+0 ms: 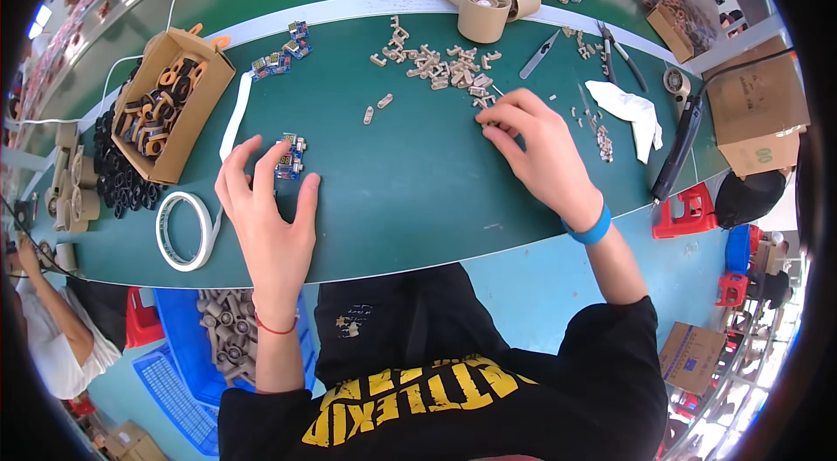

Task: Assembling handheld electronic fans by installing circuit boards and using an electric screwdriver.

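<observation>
My left hand is spread over the green tabletop, its fingers apart around a few small blue circuit boards with tiny displays. The fingertips partly cover those boards, so I cannot tell whether they touch. My right hand has thumb and fingers pinched together at the near edge of a loose heap of small beige plastic parts. What is between those fingertips is hidden. Two beige pieces lie apart from the heap, between my hands. More circuit boards are grouped farther back on the left.
A cardboard box of black and orange parts and a tape roll stand left. Beige fan housings pile up at the back. Tweezers, pliers, white cloth and a black electric screwdriver lie right.
</observation>
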Demonstrator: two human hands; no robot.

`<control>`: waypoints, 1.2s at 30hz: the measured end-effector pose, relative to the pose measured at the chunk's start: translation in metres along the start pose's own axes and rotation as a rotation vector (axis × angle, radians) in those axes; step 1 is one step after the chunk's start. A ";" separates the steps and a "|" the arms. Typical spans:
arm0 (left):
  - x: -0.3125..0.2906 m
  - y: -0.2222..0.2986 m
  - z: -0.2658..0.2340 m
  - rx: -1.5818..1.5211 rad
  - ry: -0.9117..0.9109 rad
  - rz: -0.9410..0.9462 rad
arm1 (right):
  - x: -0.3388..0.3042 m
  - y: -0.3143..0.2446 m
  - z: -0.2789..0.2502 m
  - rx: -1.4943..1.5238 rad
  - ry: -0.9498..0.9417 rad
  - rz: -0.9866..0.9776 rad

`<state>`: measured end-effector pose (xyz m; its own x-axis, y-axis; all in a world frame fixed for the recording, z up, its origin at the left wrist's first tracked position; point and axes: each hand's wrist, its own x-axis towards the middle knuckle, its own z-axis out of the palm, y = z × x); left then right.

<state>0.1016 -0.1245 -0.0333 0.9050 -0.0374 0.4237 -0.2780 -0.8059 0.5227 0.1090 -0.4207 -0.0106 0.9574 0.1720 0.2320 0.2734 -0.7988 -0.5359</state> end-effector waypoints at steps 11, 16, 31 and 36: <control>0.009 0.012 -0.009 -0.097 0.111 0.096 | 0.001 0.054 -0.050 -0.118 0.163 0.139; 0.046 0.052 -0.009 -0.009 -0.309 0.239 | -0.003 0.067 -0.056 -0.222 0.105 0.040; 0.040 0.064 -0.001 -0.047 -0.444 0.511 | 0.123 0.019 -0.007 -0.643 0.288 -0.097; -0.006 0.048 -0.038 -0.393 -0.279 0.481 | 0.120 0.036 -0.019 -0.427 0.244 -0.119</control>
<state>0.0704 -0.1403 0.0168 0.6861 -0.5314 0.4969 -0.7187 -0.3890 0.5764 0.2316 -0.4396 0.0132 0.8580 0.1773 0.4820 0.2683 -0.9550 -0.1263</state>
